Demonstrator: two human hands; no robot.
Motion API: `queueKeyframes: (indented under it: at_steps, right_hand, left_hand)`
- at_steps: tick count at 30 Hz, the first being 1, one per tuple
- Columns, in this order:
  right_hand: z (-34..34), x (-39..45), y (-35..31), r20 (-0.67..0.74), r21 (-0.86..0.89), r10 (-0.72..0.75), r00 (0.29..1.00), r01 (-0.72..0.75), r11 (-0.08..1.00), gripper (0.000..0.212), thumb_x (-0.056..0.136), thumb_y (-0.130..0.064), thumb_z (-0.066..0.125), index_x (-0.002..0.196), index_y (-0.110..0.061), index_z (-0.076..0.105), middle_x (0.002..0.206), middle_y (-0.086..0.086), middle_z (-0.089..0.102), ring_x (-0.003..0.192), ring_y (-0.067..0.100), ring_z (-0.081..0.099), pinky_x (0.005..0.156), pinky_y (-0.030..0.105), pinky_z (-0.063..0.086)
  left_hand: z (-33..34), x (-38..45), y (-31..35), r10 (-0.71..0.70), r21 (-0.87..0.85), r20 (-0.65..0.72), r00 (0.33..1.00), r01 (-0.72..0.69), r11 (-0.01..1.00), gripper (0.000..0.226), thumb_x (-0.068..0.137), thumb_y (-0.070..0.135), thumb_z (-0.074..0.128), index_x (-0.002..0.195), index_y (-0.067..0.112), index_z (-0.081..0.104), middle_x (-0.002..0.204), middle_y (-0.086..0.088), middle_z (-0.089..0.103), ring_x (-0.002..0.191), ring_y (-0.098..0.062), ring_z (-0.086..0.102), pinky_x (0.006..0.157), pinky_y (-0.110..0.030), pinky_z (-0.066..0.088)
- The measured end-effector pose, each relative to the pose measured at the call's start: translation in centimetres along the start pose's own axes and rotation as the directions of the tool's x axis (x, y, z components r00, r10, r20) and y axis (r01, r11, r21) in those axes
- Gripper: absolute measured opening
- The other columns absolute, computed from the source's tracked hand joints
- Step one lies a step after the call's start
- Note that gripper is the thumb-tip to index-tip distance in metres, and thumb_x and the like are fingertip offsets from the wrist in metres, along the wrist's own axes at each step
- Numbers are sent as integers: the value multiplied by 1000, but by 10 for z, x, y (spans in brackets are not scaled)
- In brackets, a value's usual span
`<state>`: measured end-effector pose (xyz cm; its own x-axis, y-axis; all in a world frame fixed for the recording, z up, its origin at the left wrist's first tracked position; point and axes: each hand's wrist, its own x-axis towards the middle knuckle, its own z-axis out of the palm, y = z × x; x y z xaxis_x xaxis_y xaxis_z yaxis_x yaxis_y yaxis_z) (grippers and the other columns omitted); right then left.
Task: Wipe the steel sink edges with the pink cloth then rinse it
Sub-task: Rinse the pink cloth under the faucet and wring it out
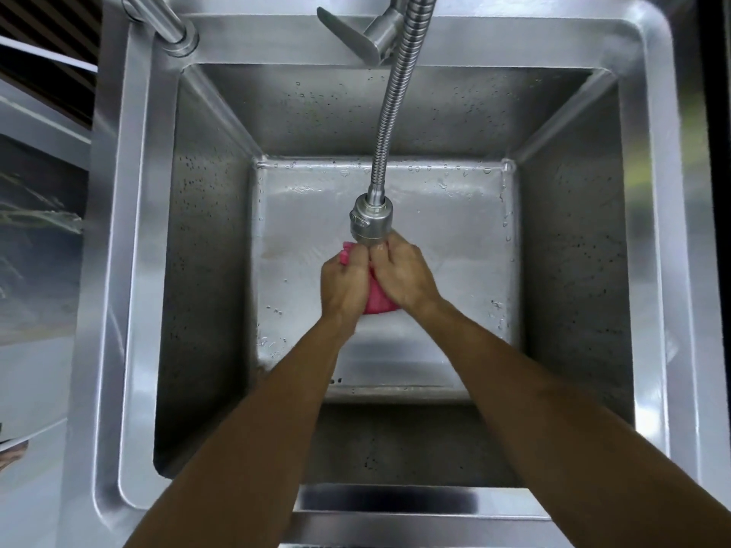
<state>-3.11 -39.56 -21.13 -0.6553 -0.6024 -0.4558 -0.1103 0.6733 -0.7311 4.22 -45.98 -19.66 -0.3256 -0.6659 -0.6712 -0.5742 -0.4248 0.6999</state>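
Note:
The pink cloth [377, 300] is bunched up between both my hands, deep over the middle of the steel sink [138, 247]. My left hand [345, 284] grips its left side and my right hand [403, 274] grips its right side; most of the cloth is hidden by my fingers. Directly above my hands hangs the spray head [371, 223] of the flexible steel hose. The sink floor is wet and drops cling to its walls. I cannot make out a stream of water.
The flexible hose [395, 104] curves down from the tap body [385, 29] at the back rim, beside a flat lever [348, 33]. A second steel spout [158, 21] stands at the back left corner. Grey counter lies left of the sink.

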Motion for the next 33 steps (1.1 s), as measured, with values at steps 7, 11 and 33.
queueKeyframes:
  at_steps: [7,11,33]
  right_hand:
    - [0,-39,29,39,67,-319,947,316,946,24,111,-36,35,108,-19,52,104,-1,57,95,17,56,84,33,47]
    - [0,-19,26,-37,58,-213,976,215,975,29,111,-38,35,110,-16,52,106,1,60,96,19,58,85,45,51]
    - [-6,-10,20,-18,-44,-293,956,292,955,28,109,-34,32,107,-11,49,90,0,63,77,20,59,68,34,45]
  left_hand:
    - [-36,9,-21,336,264,235,912,-393,881,20,106,42,51,104,24,59,90,9,71,79,1,64,72,-16,48]
    - [-32,4,-30,506,288,322,800,-592,752,16,108,36,49,119,29,58,101,11,68,93,-3,66,81,-20,51]
    - [-12,11,-30,480,111,232,846,-513,851,22,108,32,45,114,20,62,85,2,71,76,-7,66,75,-26,54]
